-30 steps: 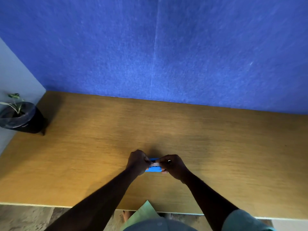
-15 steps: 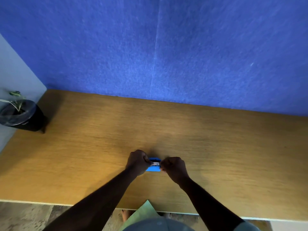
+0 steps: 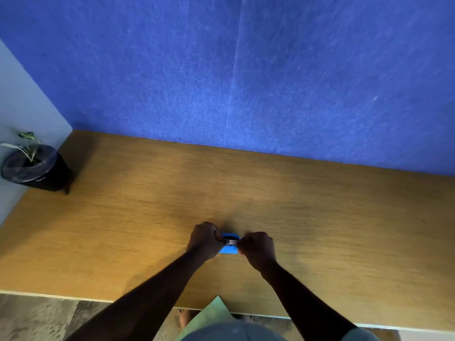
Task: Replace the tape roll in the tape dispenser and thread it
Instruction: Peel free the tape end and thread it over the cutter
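Observation:
A small blue tape dispenser (image 3: 230, 249) rests on the wooden table (image 3: 320, 217), between my two hands. My left hand (image 3: 204, 238) is closed around its left end. My right hand (image 3: 258, 246) is closed at its right end, fingertips pinching a pale strip of tape (image 3: 231, 241) that spans the top of the dispenser. A dark opening shows in the dispenser just behind the strip. The tape roll itself is hidden by my fingers.
A black pot with a small plant (image 3: 34, 168) stands at the table's far left corner. A blue felt wall (image 3: 246, 70) rises behind the table. The table's front edge (image 3: 73, 297) runs close to my body.
My right hand has drawn in closer to the dispenser and curled tighter, so less of the blue body shows. The left hand has stayed in place.

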`<act>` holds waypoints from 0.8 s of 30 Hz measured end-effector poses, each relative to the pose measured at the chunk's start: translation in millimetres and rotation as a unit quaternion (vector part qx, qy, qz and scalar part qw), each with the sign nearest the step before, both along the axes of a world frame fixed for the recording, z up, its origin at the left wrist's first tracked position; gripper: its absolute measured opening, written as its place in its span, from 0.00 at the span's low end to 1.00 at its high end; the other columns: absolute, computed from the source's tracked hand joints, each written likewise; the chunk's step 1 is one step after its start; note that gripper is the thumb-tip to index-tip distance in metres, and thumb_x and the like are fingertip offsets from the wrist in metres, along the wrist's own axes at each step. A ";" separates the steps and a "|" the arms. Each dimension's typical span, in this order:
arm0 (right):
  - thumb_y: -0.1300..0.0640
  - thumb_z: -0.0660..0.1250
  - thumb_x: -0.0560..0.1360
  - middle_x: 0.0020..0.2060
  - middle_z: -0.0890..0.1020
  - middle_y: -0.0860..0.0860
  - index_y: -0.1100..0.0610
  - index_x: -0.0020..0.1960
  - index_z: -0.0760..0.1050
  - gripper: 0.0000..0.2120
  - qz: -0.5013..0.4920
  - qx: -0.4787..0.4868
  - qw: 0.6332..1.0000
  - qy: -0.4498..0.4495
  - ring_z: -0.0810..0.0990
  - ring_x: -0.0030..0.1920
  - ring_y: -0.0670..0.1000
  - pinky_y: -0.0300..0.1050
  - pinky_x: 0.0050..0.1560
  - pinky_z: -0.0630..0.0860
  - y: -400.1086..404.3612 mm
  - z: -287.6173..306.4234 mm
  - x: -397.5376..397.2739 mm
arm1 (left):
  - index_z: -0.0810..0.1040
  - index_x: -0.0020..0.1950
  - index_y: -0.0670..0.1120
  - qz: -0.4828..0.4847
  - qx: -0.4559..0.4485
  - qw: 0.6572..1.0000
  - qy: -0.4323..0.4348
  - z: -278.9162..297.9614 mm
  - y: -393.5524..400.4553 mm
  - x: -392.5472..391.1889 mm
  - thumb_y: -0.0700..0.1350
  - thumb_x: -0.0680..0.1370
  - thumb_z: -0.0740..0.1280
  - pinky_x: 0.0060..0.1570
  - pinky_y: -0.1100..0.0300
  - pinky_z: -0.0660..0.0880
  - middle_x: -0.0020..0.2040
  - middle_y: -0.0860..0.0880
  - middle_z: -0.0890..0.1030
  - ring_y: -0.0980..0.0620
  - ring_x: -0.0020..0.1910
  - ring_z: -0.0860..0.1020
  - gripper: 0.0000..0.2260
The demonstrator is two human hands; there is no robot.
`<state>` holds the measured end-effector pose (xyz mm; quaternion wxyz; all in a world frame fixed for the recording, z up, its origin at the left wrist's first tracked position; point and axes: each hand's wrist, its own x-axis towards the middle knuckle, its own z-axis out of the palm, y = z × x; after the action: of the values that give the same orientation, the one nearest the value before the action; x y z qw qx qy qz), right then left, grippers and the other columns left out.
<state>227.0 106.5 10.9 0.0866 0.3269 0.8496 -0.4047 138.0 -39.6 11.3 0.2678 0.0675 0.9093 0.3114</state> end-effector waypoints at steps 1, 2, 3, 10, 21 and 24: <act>0.51 0.76 0.73 0.31 0.86 0.49 0.56 0.37 0.86 0.10 0.007 -0.010 1.000 0.001 0.84 0.35 0.46 0.40 0.37 0.75 2.4 -1.1 0.8 | 0.81 0.36 0.50 0.002 0.002 1.000 -0.001 0.0 0.1 0.3 0.52 0.66 0.81 0.41 0.58 0.82 0.38 0.54 0.84 0.56 0.39 0.82 0.11; 0.52 0.76 0.73 0.30 0.85 0.47 0.55 0.37 0.86 0.09 0.014 -0.021 1.000 0.002 0.83 0.34 0.44 0.38 0.36 0.75 4.6 -1.5 1.6 | 0.81 0.36 0.50 0.004 0.003 1.000 -0.001 0.1 0.1 0.6 0.52 0.66 0.81 0.41 0.59 0.82 0.38 0.54 0.84 0.57 0.39 0.82 0.11; 0.53 0.77 0.73 0.29 0.85 0.46 0.54 0.37 0.86 0.08 0.017 -0.033 0.999 0.001 0.82 0.33 0.41 0.36 0.36 0.73 6.0 -1.3 2.4 | 0.80 0.37 0.50 0.005 0.004 1.000 -0.001 0.2 0.0 1.0 0.52 0.66 0.81 0.40 0.60 0.82 0.39 0.54 0.84 0.57 0.39 0.82 0.11; 0.55 0.70 0.76 0.34 0.88 0.52 0.57 0.39 0.86 0.10 -0.008 -0.049 0.999 -0.004 0.87 0.39 0.51 0.48 0.45 0.82 4.8 -4.9 4.5 | 0.82 0.37 0.49 -0.007 0.000 1.000 0.001 -0.6 0.3 0.2 0.53 0.67 0.79 0.42 0.59 0.81 0.39 0.53 0.85 0.55 0.40 0.82 0.10; 0.48 0.76 0.72 0.31 0.87 0.51 0.56 0.35 0.86 0.13 0.004 0.024 1.000 -0.020 0.86 0.34 0.47 0.45 0.40 0.80 -4.0 1.0 -5.9 | 0.82 0.40 0.49 -0.007 -0.007 1.000 0.013 2.0 2.7 2.8 0.52 0.67 0.79 0.39 0.59 0.80 0.41 0.52 0.84 0.54 0.41 0.82 0.11; 0.47 0.75 0.73 0.32 0.88 0.49 0.56 0.37 0.86 0.13 0.011 0.019 0.999 -0.030 0.85 0.35 0.45 0.43 0.40 0.79 -0.3 -0.9 -7.7 | 0.81 0.40 0.49 -0.004 -0.009 1.000 0.007 3.7 3.2 2.6 0.51 0.68 0.79 0.40 0.59 0.80 0.42 0.51 0.84 0.53 0.42 0.82 0.10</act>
<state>219.3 106.2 10.0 0.1103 0.3313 0.8577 -0.3774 140.6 -36.5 15.1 0.2633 0.0705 0.9136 0.3018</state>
